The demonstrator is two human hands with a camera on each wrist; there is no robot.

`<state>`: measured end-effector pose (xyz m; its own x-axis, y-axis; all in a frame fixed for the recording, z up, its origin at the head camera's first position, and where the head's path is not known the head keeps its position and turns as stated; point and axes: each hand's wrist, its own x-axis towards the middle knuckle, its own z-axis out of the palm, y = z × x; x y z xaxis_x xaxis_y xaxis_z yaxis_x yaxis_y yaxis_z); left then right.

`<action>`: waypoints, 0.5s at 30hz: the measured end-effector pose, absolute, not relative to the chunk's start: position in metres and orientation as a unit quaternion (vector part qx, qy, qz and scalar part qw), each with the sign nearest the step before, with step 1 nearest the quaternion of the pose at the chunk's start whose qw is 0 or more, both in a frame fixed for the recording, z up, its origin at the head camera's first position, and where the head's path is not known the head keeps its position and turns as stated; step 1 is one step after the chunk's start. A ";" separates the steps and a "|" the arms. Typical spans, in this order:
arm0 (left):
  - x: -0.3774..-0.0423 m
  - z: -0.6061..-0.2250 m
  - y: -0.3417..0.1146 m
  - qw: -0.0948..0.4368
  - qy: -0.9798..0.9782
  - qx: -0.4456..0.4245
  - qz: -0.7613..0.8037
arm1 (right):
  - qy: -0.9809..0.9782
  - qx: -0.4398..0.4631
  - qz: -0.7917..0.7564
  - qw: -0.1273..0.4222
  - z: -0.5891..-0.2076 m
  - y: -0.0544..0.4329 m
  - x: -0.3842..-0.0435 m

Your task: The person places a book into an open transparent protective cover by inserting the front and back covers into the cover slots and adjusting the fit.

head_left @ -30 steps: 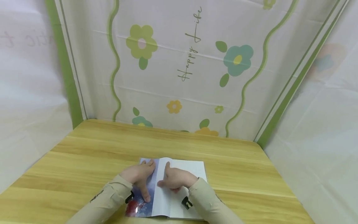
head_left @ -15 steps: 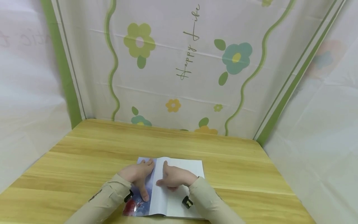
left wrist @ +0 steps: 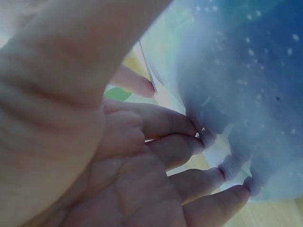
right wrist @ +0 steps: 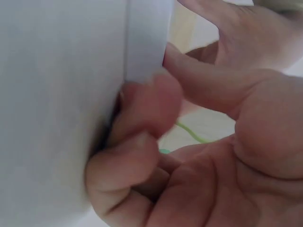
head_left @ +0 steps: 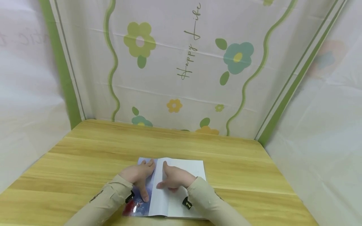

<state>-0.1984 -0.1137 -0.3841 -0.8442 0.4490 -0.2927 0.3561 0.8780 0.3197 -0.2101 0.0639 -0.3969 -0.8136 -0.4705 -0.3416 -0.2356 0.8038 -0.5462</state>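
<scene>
A thin notebook point(head_left: 196, 169) lies spread on the wooden table. Its left part is a glossy blue-purple sheet point(head_left: 144, 208) with a red patch; a white strip point(head_left: 158, 205) runs down the middle, beside white pages on the right. My left hand point(head_left: 139, 174) rests on the blue-purple part, fingers and thumb spread. In the left wrist view, the fingertips touch the speckled blue surface. My right hand point(head_left: 176, 177) presses on the white strip, with index finger and thumb extended. In the right wrist view, its other fingers point(right wrist: 123, 163) are bent against the white paper.
The wooden table point(head_left: 243, 169) extends behind and to both sides of the notebook. White curtains with a flower print point(head_left: 238, 58) enclose its back and sides. A small black band point(head_left: 186, 203) sits at the right cuff, and another black piece point(head_left: 130, 197) at the left.
The notebook and both hands appear slightly farther left and higher in the head view, along with the whole scene. The right hand has shifted very little on the white strip.
</scene>
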 end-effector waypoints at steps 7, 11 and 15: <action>-0.199 -0.385 -0.114 0.184 0.953 0.206 0.127 | 0.923 -0.191 -0.247 0.226 -0.400 0.063 -0.208; -0.198 -0.385 -0.115 0.185 0.952 0.204 0.130 | 0.919 -0.193 -0.255 0.232 -0.399 0.064 -0.207; -0.200 -0.384 -0.114 0.189 0.951 0.210 0.130 | 0.915 -0.203 -0.259 0.234 -0.395 0.070 -0.207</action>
<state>-0.2002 -0.1137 -0.3841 -0.8410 0.4475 -0.3042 0.3497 0.8785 0.3255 -0.2072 0.0700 -0.3954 -0.8085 -0.4921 -0.3228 -0.2497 0.7835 -0.5691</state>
